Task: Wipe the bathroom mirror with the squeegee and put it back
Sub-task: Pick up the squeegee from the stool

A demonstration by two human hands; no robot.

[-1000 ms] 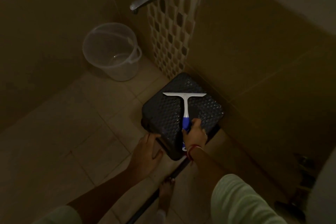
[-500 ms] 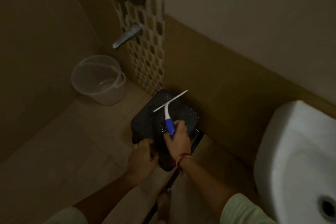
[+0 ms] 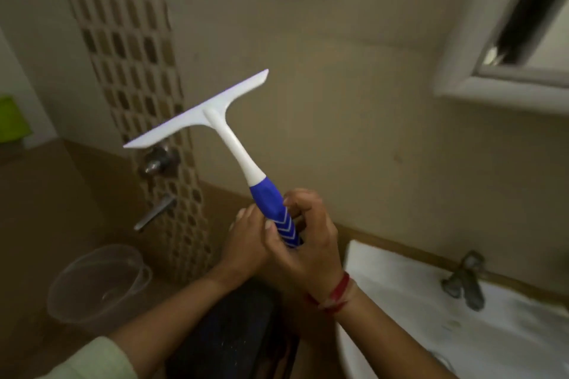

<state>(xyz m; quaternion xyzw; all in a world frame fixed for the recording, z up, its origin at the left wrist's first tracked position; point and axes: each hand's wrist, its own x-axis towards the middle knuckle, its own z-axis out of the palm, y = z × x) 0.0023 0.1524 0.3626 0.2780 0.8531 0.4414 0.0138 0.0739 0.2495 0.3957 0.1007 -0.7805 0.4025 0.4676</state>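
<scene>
At the far left edge a bright green object (image 3: 10, 120) sits against the wall, too blurred to identify. Below it, a clear plastic bucket (image 3: 95, 283) stands on the tan floor. Just beside the bucket rises a vertical strip of brown-and-cream mosaic tiles (image 3: 129, 49), carrying a round metal valve knob (image 3: 158, 160) and, lower down, a metal spout (image 3: 154, 214).

In front of the beige wall, the white-bladed squeegee with a blue chevron-patterned handle (image 3: 221, 132) is held in the air, tilted so its blade slants up to the right. The left hand (image 3: 246, 240) wraps the lower part of the blue grip, and the right hand (image 3: 308, 240), a red thread at its wrist, curls its fingers around the same grip from the other side. A dark textured stool (image 3: 234, 332) lies beneath the forearms.

To the right, a white ceramic sink (image 3: 431, 317) carries a grey metal tap (image 3: 465, 280). Above it hangs the white-framed bathroom mirror (image 3: 508, 40), well apart from the squeegee.
</scene>
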